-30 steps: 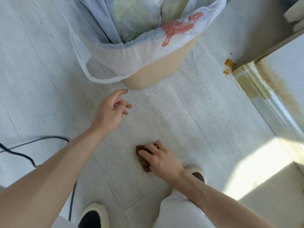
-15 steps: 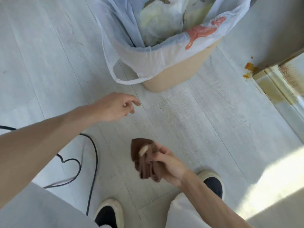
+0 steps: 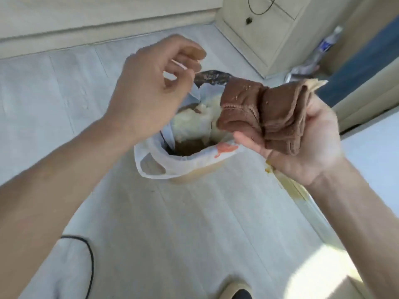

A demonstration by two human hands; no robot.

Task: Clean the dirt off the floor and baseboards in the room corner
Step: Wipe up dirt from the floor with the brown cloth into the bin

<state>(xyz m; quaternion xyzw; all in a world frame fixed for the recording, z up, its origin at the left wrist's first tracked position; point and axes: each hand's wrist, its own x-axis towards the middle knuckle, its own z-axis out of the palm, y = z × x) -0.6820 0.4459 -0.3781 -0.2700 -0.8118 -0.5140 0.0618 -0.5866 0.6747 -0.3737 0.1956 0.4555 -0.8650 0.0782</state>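
The floor point(image 3: 194, 223) of pale planks filled most of the view, running up to the baseboards point(image 3: 108, 37) along its far edge and to a stained strip of baseboard point(image 3: 291, 188) at its right edge, where yellow-orange dirt point(image 3: 268, 167) still showed just beside the bin. The bin point(image 3: 194, 176), lined with a white bag point(image 3: 151, 165) smeared red-orange at the rim, stood on the floor near that right edge, already holding crumpled waste.

The left hand point(image 3: 151, 91) hovered above the bin's mouth with its fingers loosely curled, thumb and forefinger pinching what looked like a thin pale sliver — too small to name. The right hand point(image 3: 302, 143) was turned palm up over the bin's near-right rim, fingers curled around a folded brown cloth point(image 3: 265, 113), crumbs clinging to its top fold.

The step in hand seemed to be clearing picked-up debris into the bin. To do it well, I judged the cloth should be kept directly over the open bag, not its rim, so loosened crumbs fall inside and not back onto wiped planks. The left fingers would best pluck or brush bits downward — away from the clean fold. A fresh face should then be turned outward before the cloth returns to the dirt at the right edge, which looked sticky and likely to smear.
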